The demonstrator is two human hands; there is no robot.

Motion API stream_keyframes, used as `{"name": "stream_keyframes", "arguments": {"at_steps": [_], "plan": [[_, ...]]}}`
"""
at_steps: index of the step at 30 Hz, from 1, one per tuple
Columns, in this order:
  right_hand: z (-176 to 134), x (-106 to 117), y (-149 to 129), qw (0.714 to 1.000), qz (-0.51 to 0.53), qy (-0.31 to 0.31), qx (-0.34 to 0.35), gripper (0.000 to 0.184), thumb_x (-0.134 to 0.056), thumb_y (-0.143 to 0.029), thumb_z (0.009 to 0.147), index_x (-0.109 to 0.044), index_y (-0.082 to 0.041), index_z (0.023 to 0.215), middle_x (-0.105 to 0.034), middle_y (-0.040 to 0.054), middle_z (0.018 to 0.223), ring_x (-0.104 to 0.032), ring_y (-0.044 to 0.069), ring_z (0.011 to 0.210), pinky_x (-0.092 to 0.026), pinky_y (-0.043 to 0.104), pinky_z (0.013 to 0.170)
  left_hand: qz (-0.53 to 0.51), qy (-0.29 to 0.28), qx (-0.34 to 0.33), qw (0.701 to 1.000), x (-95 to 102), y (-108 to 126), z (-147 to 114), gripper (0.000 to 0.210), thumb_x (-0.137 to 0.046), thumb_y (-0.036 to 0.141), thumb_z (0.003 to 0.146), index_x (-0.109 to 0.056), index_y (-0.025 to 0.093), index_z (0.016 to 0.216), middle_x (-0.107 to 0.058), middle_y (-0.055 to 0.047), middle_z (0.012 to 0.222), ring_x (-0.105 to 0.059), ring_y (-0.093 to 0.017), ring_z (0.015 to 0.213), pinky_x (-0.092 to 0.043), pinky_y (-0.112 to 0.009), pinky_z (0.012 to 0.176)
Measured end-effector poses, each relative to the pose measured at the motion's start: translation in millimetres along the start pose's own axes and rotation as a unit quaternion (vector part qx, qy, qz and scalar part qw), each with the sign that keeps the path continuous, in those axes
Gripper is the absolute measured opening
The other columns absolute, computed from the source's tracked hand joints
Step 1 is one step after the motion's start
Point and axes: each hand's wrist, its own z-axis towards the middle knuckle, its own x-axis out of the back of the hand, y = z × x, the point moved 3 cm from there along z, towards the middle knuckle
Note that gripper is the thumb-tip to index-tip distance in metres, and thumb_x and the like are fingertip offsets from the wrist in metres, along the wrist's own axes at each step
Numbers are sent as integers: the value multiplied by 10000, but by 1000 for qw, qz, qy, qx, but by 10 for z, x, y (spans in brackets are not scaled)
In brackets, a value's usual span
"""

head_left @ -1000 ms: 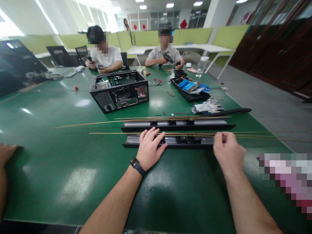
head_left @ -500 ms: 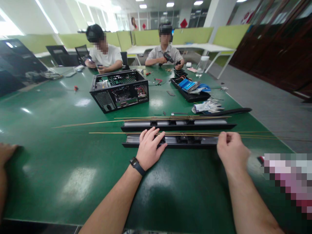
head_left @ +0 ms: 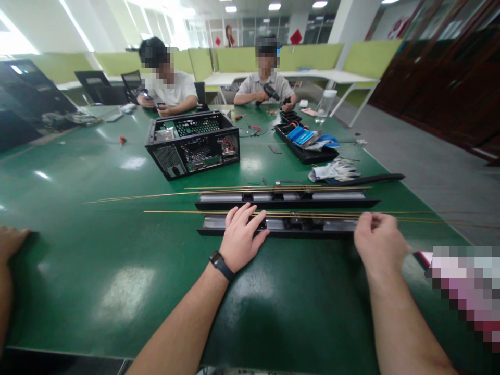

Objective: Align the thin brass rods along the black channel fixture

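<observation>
Head view: left hand open, fingers spread over the nearer black-edged rail, parallel to the worktop's near edge. Right hand curled, fingertips together at that rail's right end (grip hidden; cannot tell what it holds). Brass-coloured rods overhang the worktop's right edge.

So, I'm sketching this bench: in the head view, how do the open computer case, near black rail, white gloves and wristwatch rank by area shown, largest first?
1. Computer case
2. Near black rail, longer but thin, partly hidden by the left hand
3. White gloves
4. Wristwatch
</observation>
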Motion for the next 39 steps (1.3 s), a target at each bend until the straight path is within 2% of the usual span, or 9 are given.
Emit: {"name": "stream_keyframes", "arguments": {"at_steps": [7, 13, 16, 19, 21, 23, 30, 37, 39], "plan": [[17, -2, 25, 1000, 13, 7, 0, 368, -443, -470, 1008, -655, -210, 1159, -769, 151, 993, -709, 337, 970, -465, 538, 1036, -3, -5, 1, 1000, -6, -1, 2, 418, -698, 374, 1048, -680, 264, 1451, -677, -132, 1528, -541, -328, 1535, -346, -585, 1317], [-5, 21, -10, 1000, -3, 7, 13, 415, -424, -466, 1025, -705, -191, 1157, -772, 153, 974, -710, 315, 924, -476, 485, 1004, 5, -6, -3, 1000, -2, 11, 2, 425, -698, 369, 1047, -677, 253, 1456, -674, -137, 1534, -537, -331, 1540, -342, -590, 1321], [-98, -7, -72, 998, 10, 15, 56, 415, -438, -463, 1013, -731, -180, 1096, -758, 133, 889, -690, 289, 841, -484, 460, 971, 6, -6, -6, 1000, 1, 16, 3, 430, -697, 366, 1048, -671, 249, 1461, -675, -138, 1533, -538, -332, 1539, -351, -593, 1317], [-264, -60, -179, 988, 62, 9, 143, 390, -471, -468, 989, -736, -186, 1027, -745, 109, 825, -686, 271, 791, -503, 433, 930, 5, -3, -9, 1000, 2, 17, 3, 432, -704, 367, 1044, -675, 236, 1455, -680, -143, 1525, -547, -337, 1531, -363, -589, 1312], [-367, -87, -246, 974, 102, -8, 204, 389, -493, -498, 987, -735, -196, 1017, -767, 109, 863, -711, 268, 830, -513, 412, 915, 6, -2, -7, 1000, 3, 13, 4, 434, -711, 367, 1040, -676, 241, 1454, -680, -142, 1526, -548, -340, 1530, -365, -593, 1310], [-405, -90, -267, 966, 121, -12, 228, 401, -502, -522, 993, -737, -199, 1030, -788, 114, 904, -732, 275, 873, -515, 404, 914, 5, -5, -3, 1000, 3, 8, 6, 434, -711, 367, 1039, -674, 255, 1457, -678, -137, 1530, -547, -338, 1530, -361, -597, 1310], [-183, -59, -88, 989, 78, 20, 127, 409, -477, -502, 1000, -758, -205, 1011, -784, 126, 874, -706, 288, 793, -503, 398, 796, 3, -8, 2, 1000, 1, 10, 3, 428, -700, 369, 1044, -674, 267, 1459, -675, -133, 1529, -545, -337, 1531, -349, -598, 1317], [-360, -73, -231, 971, 137, -38, 191, 415, -507, -555, 998, -756, -223, 1007, -815, 108, 940, -744, 279, 907, -516, 371, 857, 4, -4, 0, 1000, -2, 6, 2, 426, -704, 362, 1043, -676, 262, 1456, -676, -137, 1530, -550, -335, 1527, -354, -599, 1313], [-343, -64, -220, 974, 139, -39, 177, 412, -497, -550, 1003, -753, -227, 1012, -820, 108, 954, -750, 282, 924, -517, 375, 877, 5, -3, -1, 1000, -1, 3, 5, 425, -704, 364, 1043, -678, 252, 1453, -678, -139, 1527, -553, -334, 1524, -356, -597, 1311]]}}
